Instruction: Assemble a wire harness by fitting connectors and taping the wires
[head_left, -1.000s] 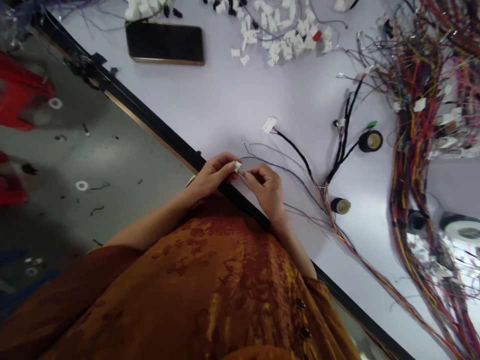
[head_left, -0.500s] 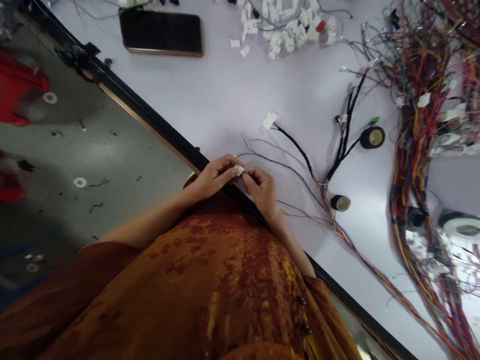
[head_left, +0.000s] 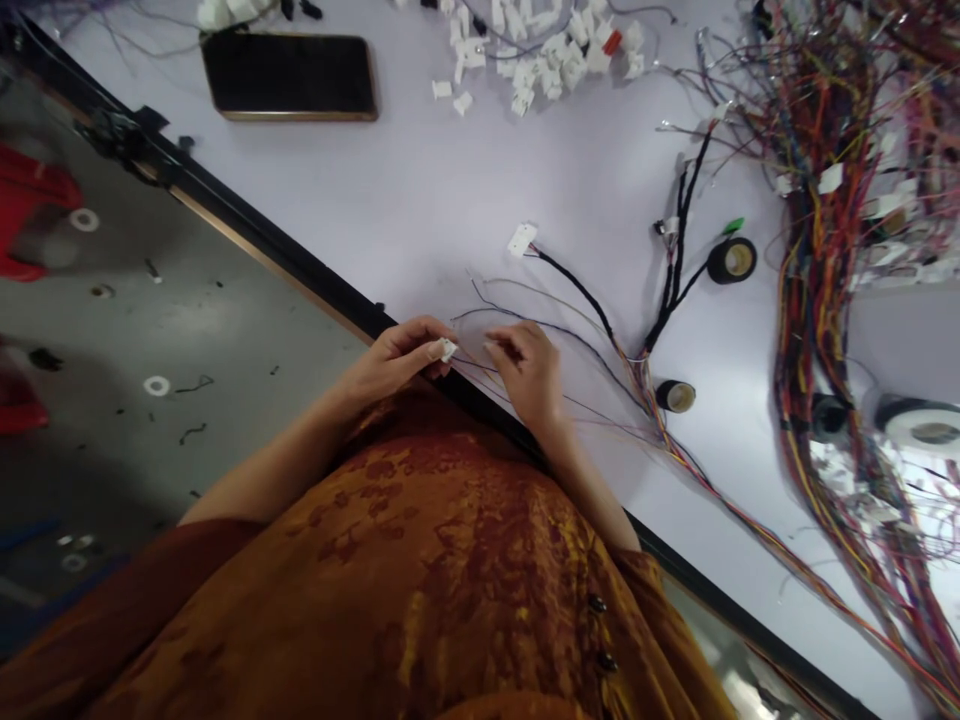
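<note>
At the table (head_left: 420, 200) edge, the left hand (head_left: 394, 362) pinches a small white plastic connector (head_left: 448, 350) between thumb and fingertip; it seems light and possibly brittle, best held by its housing. At 3 o'clock, the right hand (head_left: 525, 372) curls over limp, thin wires (head_left: 540, 325), any grip unclear. Farther out at 2 o'clock lie a roll of black electrical tape (head_left: 731, 260) and a dense, multicoloured wire bundle (head_left: 817, 250).

Two hands (head_left: 394, 362) (head_left: 529, 375), one smartphone (head_left: 289, 76)

Your top (head_left: 420, 580) is orange with dark red blotches. The little plug (head_left: 448, 350) is white, and the big wire bunch (head_left: 817, 250) is red, yellow and blue.
</note>
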